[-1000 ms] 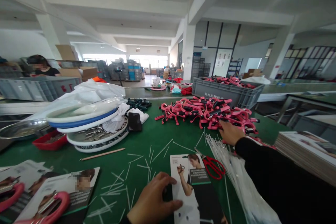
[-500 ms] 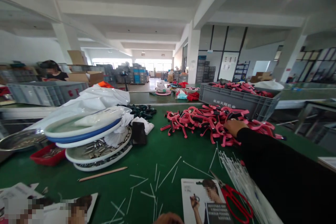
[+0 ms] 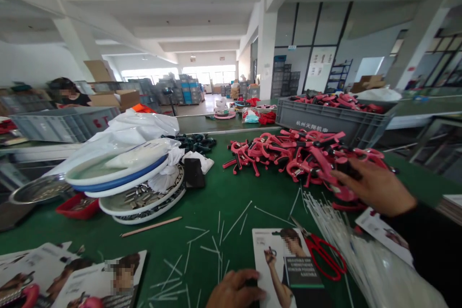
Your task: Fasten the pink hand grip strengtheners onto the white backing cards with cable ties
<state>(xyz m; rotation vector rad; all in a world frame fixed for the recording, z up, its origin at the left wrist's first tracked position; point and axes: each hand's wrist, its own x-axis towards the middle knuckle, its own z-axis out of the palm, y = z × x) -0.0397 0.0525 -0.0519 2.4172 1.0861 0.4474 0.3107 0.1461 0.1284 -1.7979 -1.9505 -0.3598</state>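
Right hand [image 3: 375, 187] apparently around a pink gripper [image 3: 327, 169]; left hand [image 3: 234, 291] on card [image 3: 288, 269]

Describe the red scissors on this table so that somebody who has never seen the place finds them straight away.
Start at the green table and the printed card under the left hand at its near edge. The scissors lie just right of that card, beside the bundle of white ties. They alone have two red loop handles and lie flat by themselves, unlike the piled pink grippers farther back.

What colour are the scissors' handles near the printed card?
Red, seen in the head view: scissors beside the card.
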